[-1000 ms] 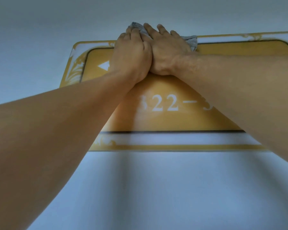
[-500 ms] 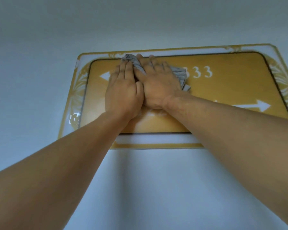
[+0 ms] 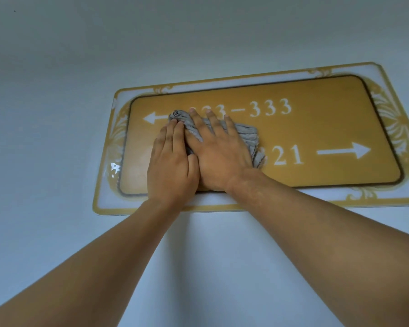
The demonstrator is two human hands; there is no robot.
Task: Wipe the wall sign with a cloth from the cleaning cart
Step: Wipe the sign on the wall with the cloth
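A yellow wall sign [image 3: 316, 128] with white room numbers, two white arrows and an ornate gold border hangs on the pale wall. A crumpled grey cloth [image 3: 246, 135] lies flat against its left half. My right hand [image 3: 219, 152] presses the cloth to the sign with straight, spread fingers. My left hand [image 3: 171, 164] lies flat beside it, its fingertips on the cloth's left edge and its thumb side against the right hand. The hands and cloth hide some digits.
A plain pale blue-grey wall [image 3: 57, 114] surrounds the sign on all sides. My two forearms reach up from the bottom of the view. No cart or other object is in view.
Both hands and the cloth have slid down from the sign's top edge to its left middle. The view has pulled back, so the whole sign shows.
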